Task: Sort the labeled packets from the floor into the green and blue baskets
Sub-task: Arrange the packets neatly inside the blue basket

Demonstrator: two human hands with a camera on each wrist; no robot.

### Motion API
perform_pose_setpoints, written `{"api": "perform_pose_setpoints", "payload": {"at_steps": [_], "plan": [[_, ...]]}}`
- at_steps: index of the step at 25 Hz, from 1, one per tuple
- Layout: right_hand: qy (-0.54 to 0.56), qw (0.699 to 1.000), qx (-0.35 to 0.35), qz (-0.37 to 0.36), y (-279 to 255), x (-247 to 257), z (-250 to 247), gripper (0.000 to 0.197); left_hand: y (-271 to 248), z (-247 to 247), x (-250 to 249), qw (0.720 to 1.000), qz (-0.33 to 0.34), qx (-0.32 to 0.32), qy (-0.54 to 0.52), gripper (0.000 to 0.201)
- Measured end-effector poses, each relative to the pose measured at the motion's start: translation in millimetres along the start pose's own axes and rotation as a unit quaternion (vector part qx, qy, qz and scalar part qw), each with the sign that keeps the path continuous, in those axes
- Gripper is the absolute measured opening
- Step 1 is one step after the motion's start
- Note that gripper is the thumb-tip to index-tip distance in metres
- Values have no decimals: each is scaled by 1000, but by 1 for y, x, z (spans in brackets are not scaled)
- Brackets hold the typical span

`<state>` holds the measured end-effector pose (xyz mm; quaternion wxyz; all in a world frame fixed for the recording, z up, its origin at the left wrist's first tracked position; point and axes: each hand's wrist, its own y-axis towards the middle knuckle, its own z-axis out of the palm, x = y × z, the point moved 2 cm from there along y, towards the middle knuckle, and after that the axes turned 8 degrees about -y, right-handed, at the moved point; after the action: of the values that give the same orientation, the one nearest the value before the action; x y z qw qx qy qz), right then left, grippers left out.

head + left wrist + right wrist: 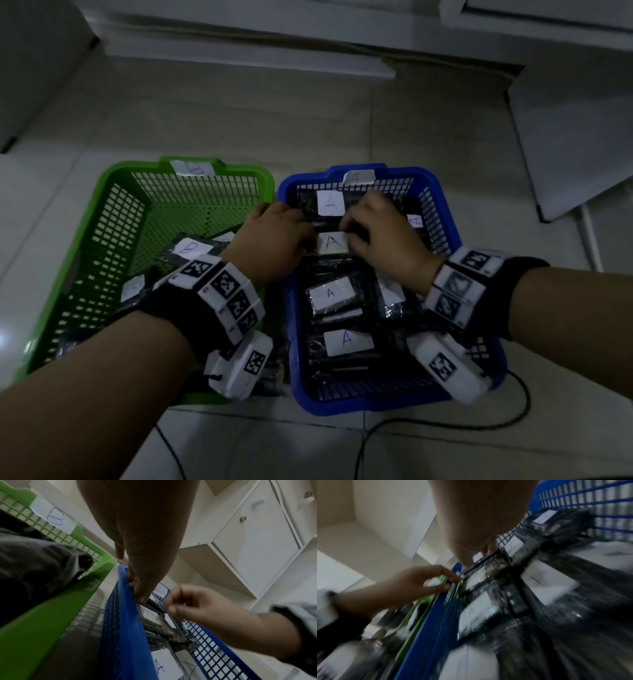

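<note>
Both hands, left (274,236) and right (383,236), pinched the ends of a light, slippery, plastic-wrapped black packet labelled A (331,242) over the blue plastic mesh basket (445,219).

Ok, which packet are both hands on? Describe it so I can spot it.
Find the blue basket, right of the green basket. Partway back lies an A-labelled packet between the left hand and right hand. Only this one has fingers at both ends.

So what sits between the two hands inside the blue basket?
In the head view, a black packet with a white A label lies between the left hand and right hand, inside the blue basket.
</note>
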<state>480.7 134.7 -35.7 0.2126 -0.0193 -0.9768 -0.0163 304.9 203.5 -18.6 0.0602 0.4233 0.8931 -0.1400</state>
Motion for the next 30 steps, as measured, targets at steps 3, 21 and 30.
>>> {"api": "perform_pose_setpoints", "payload": {"at_steps": [3, 21, 30], "plan": [[-81, 972, 176, -133, -34, 8, 17, 36, 2, 1, 0, 1000, 9, 11, 17, 33], [-150, 917, 336, -152, -81, 28, 12, 71, 0, -7, 15, 997, -31, -1, -75, 55], [-92, 917, 389, 11, -74, -6, -30, 55, 5, 12, -31, 944, 200, 251, -78, 25]]}}
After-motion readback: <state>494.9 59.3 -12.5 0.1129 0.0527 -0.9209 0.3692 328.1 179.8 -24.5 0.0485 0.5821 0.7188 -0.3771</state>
